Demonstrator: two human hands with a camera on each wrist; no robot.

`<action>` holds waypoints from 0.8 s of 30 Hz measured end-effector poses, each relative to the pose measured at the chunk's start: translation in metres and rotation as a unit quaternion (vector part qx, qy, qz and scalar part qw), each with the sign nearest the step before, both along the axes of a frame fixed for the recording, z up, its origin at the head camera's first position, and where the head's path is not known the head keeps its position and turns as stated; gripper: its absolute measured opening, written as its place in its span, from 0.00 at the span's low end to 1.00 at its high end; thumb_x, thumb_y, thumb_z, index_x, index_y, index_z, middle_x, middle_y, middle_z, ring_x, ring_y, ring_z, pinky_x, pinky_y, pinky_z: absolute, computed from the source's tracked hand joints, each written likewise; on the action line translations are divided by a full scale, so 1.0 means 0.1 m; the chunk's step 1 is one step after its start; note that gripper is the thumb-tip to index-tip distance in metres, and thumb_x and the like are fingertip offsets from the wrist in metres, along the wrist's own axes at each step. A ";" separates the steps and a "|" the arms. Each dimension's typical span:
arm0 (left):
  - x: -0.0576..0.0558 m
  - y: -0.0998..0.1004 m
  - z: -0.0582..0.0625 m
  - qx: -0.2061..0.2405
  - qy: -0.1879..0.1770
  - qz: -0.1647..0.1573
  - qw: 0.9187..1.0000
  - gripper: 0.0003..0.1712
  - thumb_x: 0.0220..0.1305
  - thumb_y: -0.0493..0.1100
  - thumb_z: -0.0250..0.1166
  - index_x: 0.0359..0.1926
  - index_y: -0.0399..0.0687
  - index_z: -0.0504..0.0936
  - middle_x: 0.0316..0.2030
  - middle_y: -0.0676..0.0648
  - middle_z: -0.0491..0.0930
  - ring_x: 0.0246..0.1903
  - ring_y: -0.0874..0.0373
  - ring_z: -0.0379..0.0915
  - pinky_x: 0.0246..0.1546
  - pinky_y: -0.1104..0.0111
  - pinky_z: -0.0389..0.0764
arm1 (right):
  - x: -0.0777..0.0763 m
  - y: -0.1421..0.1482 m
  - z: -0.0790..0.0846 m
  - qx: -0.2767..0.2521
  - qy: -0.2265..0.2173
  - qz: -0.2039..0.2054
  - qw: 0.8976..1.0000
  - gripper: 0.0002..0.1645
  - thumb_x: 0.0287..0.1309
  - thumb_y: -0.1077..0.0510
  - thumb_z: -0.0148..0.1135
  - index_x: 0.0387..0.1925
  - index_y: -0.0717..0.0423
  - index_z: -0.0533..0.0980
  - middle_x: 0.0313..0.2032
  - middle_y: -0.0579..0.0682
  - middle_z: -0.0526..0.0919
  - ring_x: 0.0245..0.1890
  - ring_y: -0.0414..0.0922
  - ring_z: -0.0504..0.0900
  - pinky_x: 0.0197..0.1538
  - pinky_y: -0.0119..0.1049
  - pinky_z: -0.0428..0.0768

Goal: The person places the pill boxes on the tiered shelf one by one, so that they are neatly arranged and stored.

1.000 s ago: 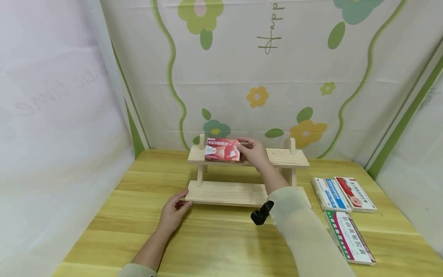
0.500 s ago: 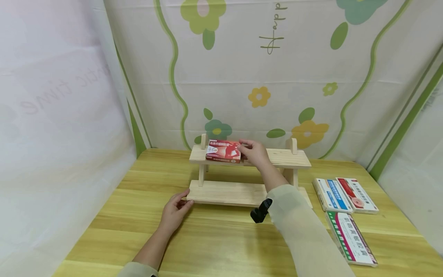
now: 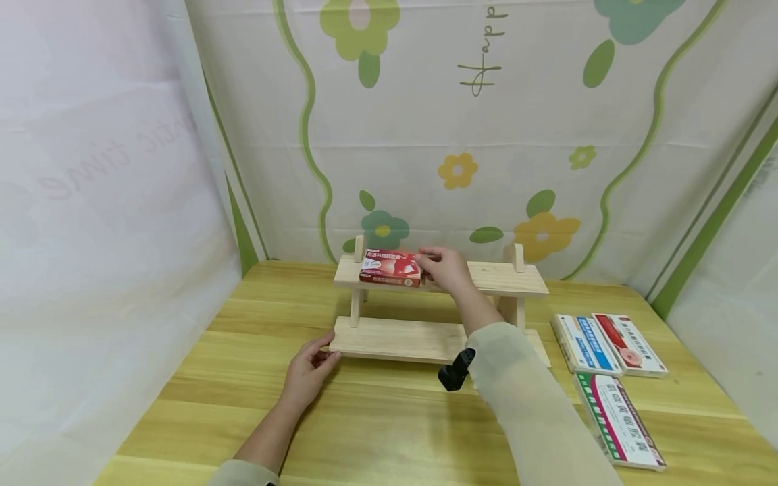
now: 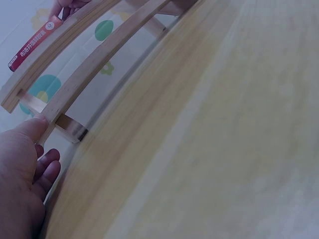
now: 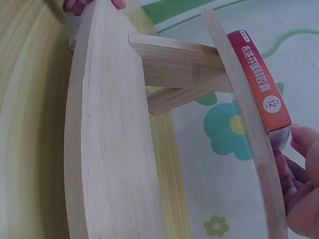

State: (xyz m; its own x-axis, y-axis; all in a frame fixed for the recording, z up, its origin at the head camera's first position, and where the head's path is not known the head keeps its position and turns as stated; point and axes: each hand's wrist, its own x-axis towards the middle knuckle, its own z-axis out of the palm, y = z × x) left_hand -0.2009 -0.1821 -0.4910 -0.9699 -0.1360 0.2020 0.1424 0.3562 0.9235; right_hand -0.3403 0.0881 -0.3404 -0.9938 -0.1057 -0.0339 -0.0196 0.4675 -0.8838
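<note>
A red medicine box [image 3: 390, 264] lies on the left part of the upper plank of a two-tier wooden display rack [image 3: 398, 337]. My right hand [image 3: 448, 271] holds the box by its right end, thumb and fingers close to the plank. From the right wrist view, the box's orange-red long side [image 5: 261, 82] runs along the upper plank, and the fingers of my right hand [image 5: 304, 181] sit at its near white end. My left hand [image 3: 306, 372] grips the left end of the lower plank. In the left wrist view, the left hand [image 4: 22, 174] has its fingers at that plank's end.
To the right of the rack, a blue-and-white medicine box [image 3: 586, 344], a red-and-white one [image 3: 629, 344] and a green-and-magenta one [image 3: 620, 420] lie on the wooden table [image 3: 377, 425]. Behind hangs a flowered curtain [image 3: 389, 121]. Small upright pegs [image 3: 517, 258] stand on the upper plank.
The red medicine box has tipped back in my right hand, so more of its front edge shows and its top lies lower. My left hand keeps its place on the rack.
</note>
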 end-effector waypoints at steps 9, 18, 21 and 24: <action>0.01 0.01 0.01 0.006 0.000 -0.002 1.000 0.25 0.63 0.40 0.68 0.61 0.43 0.78 0.57 0.40 0.77 0.42 0.58 0.75 0.43 0.77 0.77 | 0.03 0.09 -0.02 -0.026 0.015 0.001 1.000 0.26 0.67 0.44 0.59 0.63 0.47 0.73 0.53 0.54 0.80 0.44 0.47 0.82 0.47 0.37 0.83; 0.02 0.02 0.04 0.004 -0.006 0.000 1.000 0.25 0.63 0.40 0.68 0.62 0.44 0.78 0.58 0.41 0.77 0.43 0.58 0.75 0.43 0.78 0.77 | 0.15 0.36 0.06 -0.068 0.034 -0.007 0.997 0.28 0.67 0.45 0.59 0.64 0.51 0.72 0.57 0.55 0.78 0.53 0.52 0.80 0.51 0.39 0.83; 0.03 0.02 0.04 -0.001 -0.007 0.001 1.000 0.26 0.63 0.40 0.67 0.62 0.43 0.77 0.58 0.40 0.77 0.43 0.60 0.75 0.43 0.78 0.77 | 0.21 0.48 0.08 -0.071 0.050 -0.007 0.996 0.28 0.67 0.45 0.59 0.64 0.52 0.72 0.57 0.56 0.78 0.54 0.53 0.79 0.54 0.42 0.82; 0.01 0.02 0.03 -0.001 -0.010 0.002 1.000 0.26 0.63 0.40 0.67 0.62 0.43 0.77 0.58 0.40 0.77 0.42 0.62 0.74 0.43 0.79 0.76 | 0.27 0.61 0.07 -0.067 0.072 -0.009 0.995 0.29 0.67 0.45 0.59 0.64 0.52 0.72 0.57 0.56 0.78 0.53 0.51 0.79 0.53 0.40 0.82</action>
